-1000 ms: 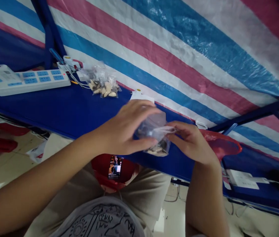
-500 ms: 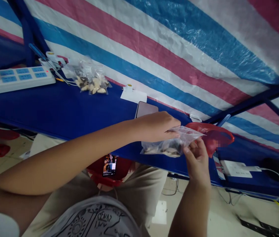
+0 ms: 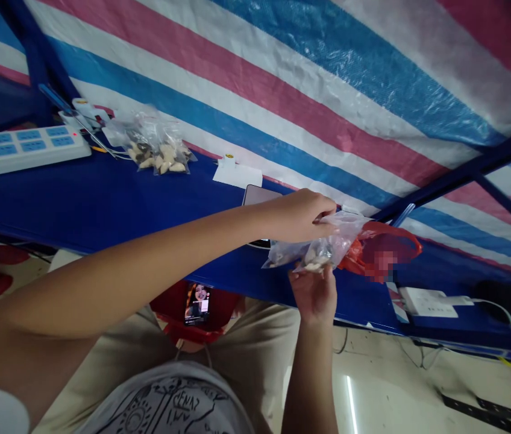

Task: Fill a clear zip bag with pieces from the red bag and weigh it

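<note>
Head view: I see left grip [image 3: 303, 216] pinching clear plastic bag [image 3: 334, 244]; light, soft, slippery. Right grip [image 3: 313, 296] under pale lumps [image 3: 316, 262], closure unclear. Best held by top edge.

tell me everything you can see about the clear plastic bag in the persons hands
The clear plastic bag is thin, crinkled and see-through, and it hangs at a slant in the air. Pale lumpy pieces and some darker bits gather low in it, too small to identify. Its upper part is held by the left hand, and the right hand touches it from below. A red plastic bag shows just behind it.
</note>
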### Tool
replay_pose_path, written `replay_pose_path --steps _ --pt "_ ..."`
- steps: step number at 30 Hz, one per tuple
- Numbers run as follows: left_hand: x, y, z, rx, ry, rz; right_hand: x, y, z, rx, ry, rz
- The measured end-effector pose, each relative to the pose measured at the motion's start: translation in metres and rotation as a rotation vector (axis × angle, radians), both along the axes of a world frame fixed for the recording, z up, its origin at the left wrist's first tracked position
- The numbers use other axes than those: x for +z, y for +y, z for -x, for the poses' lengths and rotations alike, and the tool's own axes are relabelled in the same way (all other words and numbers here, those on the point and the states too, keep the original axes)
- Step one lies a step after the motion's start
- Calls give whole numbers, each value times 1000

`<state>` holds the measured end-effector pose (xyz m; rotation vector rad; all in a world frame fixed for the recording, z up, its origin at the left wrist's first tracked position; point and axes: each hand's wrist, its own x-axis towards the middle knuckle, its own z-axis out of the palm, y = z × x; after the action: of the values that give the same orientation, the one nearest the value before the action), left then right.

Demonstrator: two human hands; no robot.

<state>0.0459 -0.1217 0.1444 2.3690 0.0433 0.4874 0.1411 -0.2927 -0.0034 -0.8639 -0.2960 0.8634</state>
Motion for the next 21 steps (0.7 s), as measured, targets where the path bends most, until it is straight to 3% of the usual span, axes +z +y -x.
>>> replay_pose_path --steps 7,15,21 --pt "3 5 -7 7 -75 97 6 -9 -7 -82 120 13" --pt "4 -2 -13 -120 -152 335 4 -7 19 69 160 -181" --pt "-3 -7 -21 -49 -199 327 10 -5 13 -153 41 -132"
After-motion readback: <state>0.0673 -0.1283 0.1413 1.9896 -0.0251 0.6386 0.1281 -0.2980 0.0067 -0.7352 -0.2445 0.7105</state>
